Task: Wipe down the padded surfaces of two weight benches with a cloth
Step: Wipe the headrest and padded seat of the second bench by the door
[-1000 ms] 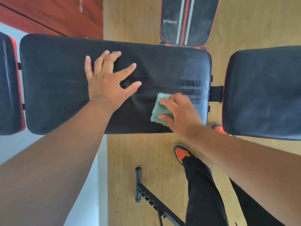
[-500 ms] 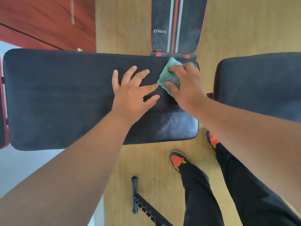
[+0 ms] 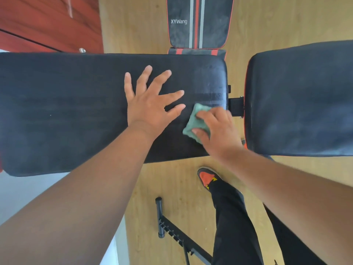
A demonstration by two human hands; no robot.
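A long black padded bench pad (image 3: 66,111) stretches across the view. My left hand (image 3: 150,102) lies flat on it with fingers spread. Just to its right, my right hand (image 3: 217,131) presses a folded green cloth (image 3: 193,123) onto the pad near its right end; fingers and thumb curl over the cloth. Damp streaks show on the pad above the cloth. A second black pad (image 3: 301,100) of the same bench sits to the right, joined by a black bracket (image 3: 236,107). Another bench pad (image 3: 198,22), striped grey and red and marked XYWang, lies beyond.
The floor is light wood (image 3: 172,188). A black metal frame bar (image 3: 172,232) lies on it below the bench. My legs in black trousers and an orange-black shoe (image 3: 208,177) stand by the bench's near edge. A red wooden door (image 3: 47,22) is at upper left.
My right hand has drawn the cloth from the pad's far edge back toward the near side, leaving wet streaks. The left hand stays flat on the pad.
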